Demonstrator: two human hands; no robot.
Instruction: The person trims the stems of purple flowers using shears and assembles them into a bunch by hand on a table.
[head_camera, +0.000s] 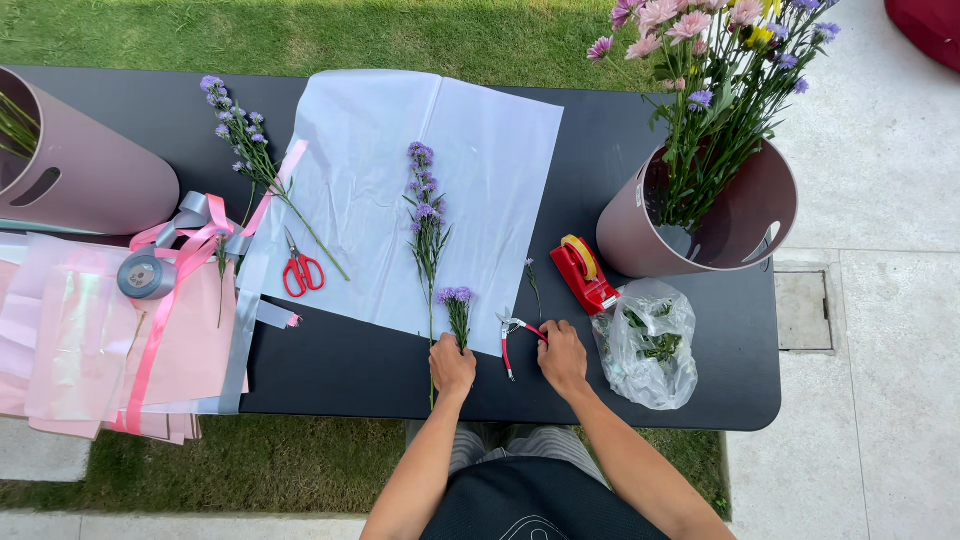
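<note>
Left hand (452, 366) grips a short purple flower stem (457, 312) at 6 o'clock on the white paper (480, 150); right hand (562, 357) clasps the red pruners (515, 335). Only two stems laid out, most flowers sit in the bucket (735, 215) at 2 o'clock.

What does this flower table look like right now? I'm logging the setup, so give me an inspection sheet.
Surface: black table outdoors, with white paper spread on its middle.
Job's things: short purple flower stem in the left hand; red-handled pruners at the right hand.
Clutter: long purple stem on the paper, another stem on its left edge, red scissors, red tape dispenser, plastic bag of trimmings, pink sheets and ribbon, grey ribbon roll.
Grippers: left hand closed on the stem; right hand on the pruners' handle.
Cables: nothing seen.
Surroundings: grass, paving, two pink buckets, one holding flowers.
</note>
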